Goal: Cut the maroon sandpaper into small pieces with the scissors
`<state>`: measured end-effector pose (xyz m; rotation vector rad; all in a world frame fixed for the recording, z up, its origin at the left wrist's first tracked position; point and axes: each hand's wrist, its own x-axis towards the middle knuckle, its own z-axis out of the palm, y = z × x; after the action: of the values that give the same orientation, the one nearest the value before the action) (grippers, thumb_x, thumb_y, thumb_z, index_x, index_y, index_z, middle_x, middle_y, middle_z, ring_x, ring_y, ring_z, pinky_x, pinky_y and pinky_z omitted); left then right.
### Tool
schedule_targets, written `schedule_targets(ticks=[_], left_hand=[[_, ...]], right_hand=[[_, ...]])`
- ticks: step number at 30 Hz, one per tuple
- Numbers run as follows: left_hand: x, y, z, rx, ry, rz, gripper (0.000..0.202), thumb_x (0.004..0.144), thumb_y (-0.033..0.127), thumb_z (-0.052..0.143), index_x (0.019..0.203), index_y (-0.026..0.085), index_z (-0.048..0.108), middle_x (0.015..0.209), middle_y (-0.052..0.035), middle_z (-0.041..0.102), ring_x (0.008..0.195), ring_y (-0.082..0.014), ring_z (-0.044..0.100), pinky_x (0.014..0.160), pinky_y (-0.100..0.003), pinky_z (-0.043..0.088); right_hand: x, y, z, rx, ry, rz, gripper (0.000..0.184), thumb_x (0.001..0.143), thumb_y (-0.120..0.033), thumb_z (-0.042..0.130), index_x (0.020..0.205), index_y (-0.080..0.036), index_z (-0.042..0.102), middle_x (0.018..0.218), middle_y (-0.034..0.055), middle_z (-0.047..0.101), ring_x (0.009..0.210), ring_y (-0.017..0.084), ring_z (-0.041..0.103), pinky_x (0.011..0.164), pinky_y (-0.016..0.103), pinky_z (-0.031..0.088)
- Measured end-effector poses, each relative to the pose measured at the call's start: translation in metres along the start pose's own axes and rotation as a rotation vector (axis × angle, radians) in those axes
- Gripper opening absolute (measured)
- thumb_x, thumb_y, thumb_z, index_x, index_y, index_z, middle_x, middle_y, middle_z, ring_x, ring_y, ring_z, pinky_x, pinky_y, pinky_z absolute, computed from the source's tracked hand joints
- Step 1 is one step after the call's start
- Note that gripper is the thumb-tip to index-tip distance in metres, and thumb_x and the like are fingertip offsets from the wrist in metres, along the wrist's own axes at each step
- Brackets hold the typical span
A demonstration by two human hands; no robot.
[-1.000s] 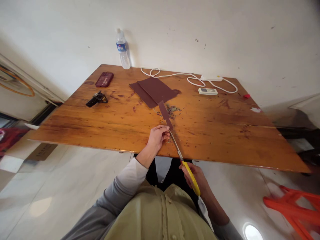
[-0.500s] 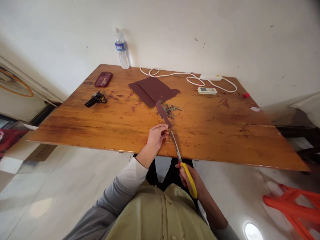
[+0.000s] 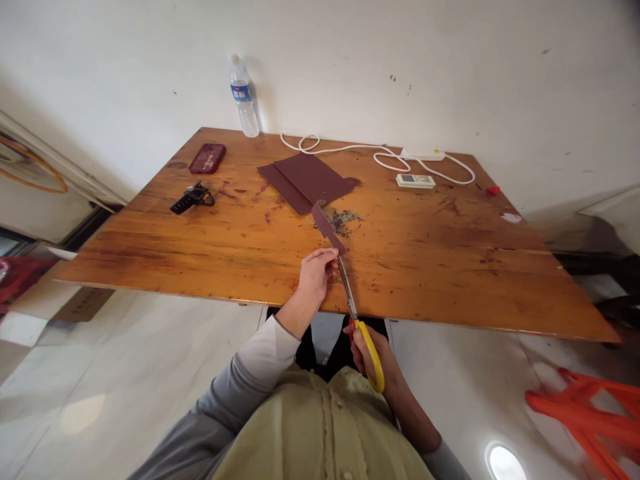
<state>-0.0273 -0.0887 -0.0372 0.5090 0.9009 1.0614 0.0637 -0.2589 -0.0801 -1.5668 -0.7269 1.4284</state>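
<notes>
My left hand (image 3: pixel 316 275) pinches the near end of a narrow brown paper strip (image 3: pixel 325 227) above the front edge of the wooden table (image 3: pixel 200 247). My right hand (image 3: pixel 373 353) grips yellow-handled scissors (image 3: pixel 357 320) just below the table edge, and their blades point up to the strip's near end beside my left fingers. Whether the blades are open or closed I cannot tell. Larger brown paper sheets (image 3: pixel 307 179) lie flat further back, with a small heap of cut scraps (image 3: pixel 346 219) next to them.
At the back stand a water bottle (image 3: pixel 243 97), a dark red phone case (image 3: pixel 207 158), a black tool (image 3: pixel 191 198), a white power strip with cable (image 3: pixel 423 157) and a small white remote (image 3: pixel 415 181). An orange plastic thing (image 3: pixel 590 413) lies on the floor right.
The scissors and my right hand have shifted left and a little towards me. The strip has tilted slightly left. My left hand stays pinched on it.
</notes>
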Motion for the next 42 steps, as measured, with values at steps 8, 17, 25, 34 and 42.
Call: schedule_targets(ticks=[8,17,25,34,42], left_hand=[[-0.001,0.0,0.001,0.01,0.013,-0.009,0.012,0.058,0.02,0.077,0.06,0.014,0.066,0.05,0.0014,0.054,0.045,-0.0077,0.046,0.045,-0.023,0.033],[0.0,0.0,0.001,0.013,0.036,-0.022,0.012,0.058,0.019,0.077,0.06,0.014,0.066,0.053,0.0008,0.056,0.047,-0.0079,0.048,0.046,-0.023,0.035],[-0.001,0.0,0.001,0.013,0.034,-0.016,0.012,0.058,0.019,0.076,0.061,0.014,0.066,0.054,0.0006,0.057,0.047,-0.0079,0.048,0.046,-0.023,0.035],[-0.001,0.0,0.001,0.014,0.041,-0.007,0.01,0.059,0.019,0.075,0.06,0.014,0.066,0.053,0.0004,0.056,0.047,-0.0079,0.048,0.047,-0.023,0.034],[0.0,0.0,0.002,0.006,0.054,-0.009,0.009,0.058,0.018,0.073,0.059,0.014,0.066,0.052,0.0006,0.056,0.047,-0.0081,0.048,0.046,-0.022,0.034]], right_hand=[[0.001,0.005,0.0,0.033,0.012,0.043,0.065,0.066,-0.08,0.067,0.082,-0.017,0.061,0.044,-0.0103,0.041,0.033,0.005,0.031,0.033,0.019,0.024],[0.001,0.004,0.002,0.06,0.026,0.064,0.064,0.064,-0.078,0.069,0.082,-0.017,0.063,0.044,-0.01,0.041,0.034,0.006,0.032,0.033,0.018,0.025],[-0.001,-0.001,0.003,0.068,0.043,0.079,0.058,0.064,-0.074,0.072,0.075,-0.018,0.06,0.045,-0.0102,0.04,0.035,0.006,0.032,0.034,0.018,0.025],[-0.001,0.0,0.004,0.077,0.053,0.08,0.057,0.063,-0.074,0.073,0.069,-0.02,0.055,0.045,-0.0109,0.037,0.035,0.005,0.03,0.034,0.018,0.023],[-0.002,-0.004,0.004,0.079,0.061,0.102,0.054,0.062,-0.071,0.075,0.067,-0.022,0.052,0.047,-0.0106,0.035,0.037,0.006,0.031,0.034,0.018,0.024]])
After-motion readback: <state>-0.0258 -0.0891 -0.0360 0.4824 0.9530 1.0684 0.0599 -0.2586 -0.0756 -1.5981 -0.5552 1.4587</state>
